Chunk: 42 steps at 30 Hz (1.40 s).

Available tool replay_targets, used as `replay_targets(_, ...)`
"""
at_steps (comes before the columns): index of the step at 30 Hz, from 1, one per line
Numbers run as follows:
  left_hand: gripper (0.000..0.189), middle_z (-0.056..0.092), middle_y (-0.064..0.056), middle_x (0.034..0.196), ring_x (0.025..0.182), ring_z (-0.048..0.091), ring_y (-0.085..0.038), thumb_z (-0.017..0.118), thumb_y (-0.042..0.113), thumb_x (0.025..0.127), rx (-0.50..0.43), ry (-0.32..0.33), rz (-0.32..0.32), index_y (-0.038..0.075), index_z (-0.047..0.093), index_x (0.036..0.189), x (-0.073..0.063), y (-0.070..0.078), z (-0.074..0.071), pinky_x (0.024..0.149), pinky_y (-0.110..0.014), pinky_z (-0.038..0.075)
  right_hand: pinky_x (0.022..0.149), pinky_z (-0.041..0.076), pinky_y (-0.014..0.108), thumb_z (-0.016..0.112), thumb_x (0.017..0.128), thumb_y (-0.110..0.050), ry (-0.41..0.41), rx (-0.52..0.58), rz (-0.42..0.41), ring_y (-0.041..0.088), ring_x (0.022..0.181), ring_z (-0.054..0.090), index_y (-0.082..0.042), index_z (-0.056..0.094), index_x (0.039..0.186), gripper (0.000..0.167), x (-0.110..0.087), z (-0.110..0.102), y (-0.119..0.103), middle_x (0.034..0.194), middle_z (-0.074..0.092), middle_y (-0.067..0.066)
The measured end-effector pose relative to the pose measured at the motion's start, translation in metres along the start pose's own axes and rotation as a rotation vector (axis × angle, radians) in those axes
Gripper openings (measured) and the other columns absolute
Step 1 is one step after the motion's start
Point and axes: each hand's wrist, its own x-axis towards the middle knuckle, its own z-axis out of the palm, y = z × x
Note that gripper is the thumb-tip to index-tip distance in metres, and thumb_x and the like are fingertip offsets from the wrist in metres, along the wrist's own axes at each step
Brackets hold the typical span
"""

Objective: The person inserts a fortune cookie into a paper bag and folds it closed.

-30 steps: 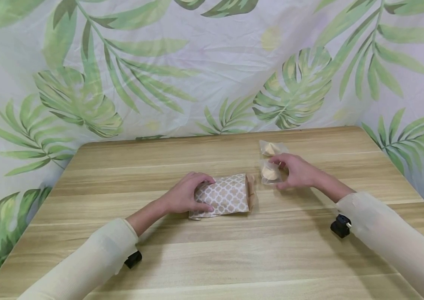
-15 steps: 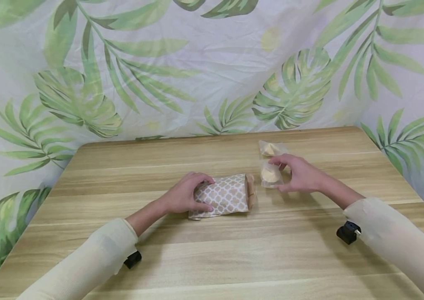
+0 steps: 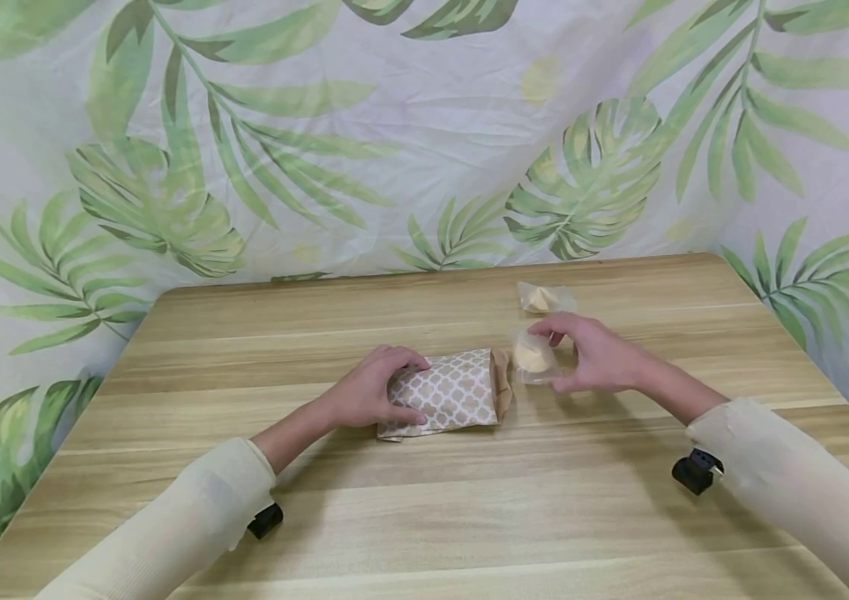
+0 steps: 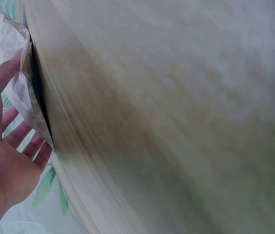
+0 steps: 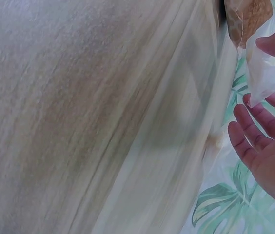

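Observation:
A tan paper bag (image 3: 454, 390) with a white lattice print lies flat on the table, its mouth facing right. My left hand (image 3: 372, 387) grips its closed end, thumb on the near edge and fingers over the far edge. Just right of the bag's mouth, my right hand (image 3: 600, 354) holds a fortune cookie (image 3: 534, 357) in a clear wrapper between thumb and fingers. In the right wrist view the wrapper (image 5: 263, 70) shows pinched beside the bag's open end (image 5: 247, 19). The bag's inside is hidden.
A second wrapped fortune cookie (image 3: 541, 298) lies farther back, beyond the right hand. The wooden table (image 3: 424, 517) reaches back to a leaf-print cloth (image 3: 439, 150). A small black device (image 3: 696, 472) is worn at the right wrist, another (image 3: 267, 520) at the left.
My right hand has drawn the nearer wrapped fortune cookie left and slightly toward me, up to the bag's mouth. My left hand and the bag have stayed in place.

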Motion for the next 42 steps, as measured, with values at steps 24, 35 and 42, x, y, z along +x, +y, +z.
replay_targets(24, 0.071, 0.066, -0.008, 0.13, 0.115, 0.053, -0.026, 0.094, 0.035, 0.075, -0.01, 0.01, -0.047, 0.007, 0.063, 0.132, -0.001, 0.001, 0.002, 0.098, -0.044, 0.046, 0.09, 0.053, 0.054, 0.083, 0.071, -0.014, -0.018, -0.061, -0.043, 0.032, 0.103, 0.062, 0.006, 0.066, 0.124, 0.059, 0.003, 0.009, -0.016, 0.119, 0.07, 0.016)
replay_targets(35, 0.071, 0.065, -0.009, 0.131, 0.118, 0.053, -0.028, 0.094, 0.034, 0.076, -0.016, 0.002, -0.051, 0.006, 0.062, 0.132, 0.001, 0.002, 0.0, 0.1, -0.047, 0.046, 0.088, 0.054, 0.053, 0.078, 0.073, -0.019, -0.012, -0.071, -0.028, 0.031, 0.101, 0.063, 0.005, 0.068, 0.122, 0.055, 0.003, 0.006, -0.021, 0.117, 0.071, 0.014)
replay_targets(42, 0.071, 0.065, -0.009, 0.129, 0.118, 0.053, -0.029, 0.094, 0.034, 0.076, -0.023, -0.006, -0.057, 0.006, 0.062, 0.132, 0.002, 0.001, 0.0, 0.1, -0.047, 0.046, 0.086, 0.055, 0.05, 0.076, 0.075, -0.022, -0.023, -0.121, -0.028, 0.032, 0.103, 0.065, 0.003, 0.069, 0.125, 0.057, 0.008, 0.009, -0.023, 0.118, 0.07, 0.016)
